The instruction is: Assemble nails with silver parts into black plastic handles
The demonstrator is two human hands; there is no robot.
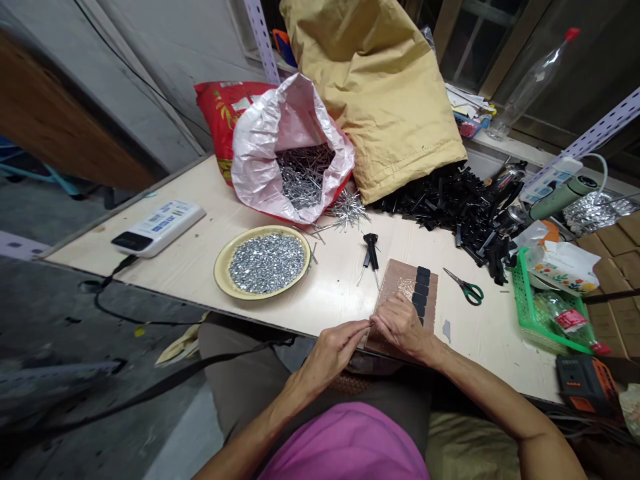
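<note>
My left hand (334, 348) and my right hand (403, 325) meet at the front edge of the table. Fingers on both are pinched together around something too small to make out. Under my right hand lies a brown board (391, 272), partly covered by it. A row of black flat pieces (421, 291) runs along the board's right side, with pale bits scattered beside it. Just behind the board rest black plastic parts with thin metal rods (371, 255). Left of my hands is a yellow dish (220, 279) full of small shiny metal pieces (267, 262).
A red bag (215, 110) with a white lining spills metal rods (346, 210). Behind stands a tan sack (395, 87) beside a heap of black parts (440, 200). Scissors (470, 291), a green basket (523, 293) and a battery (585, 383) are rightward; a white power bank (163, 227) lies left.
</note>
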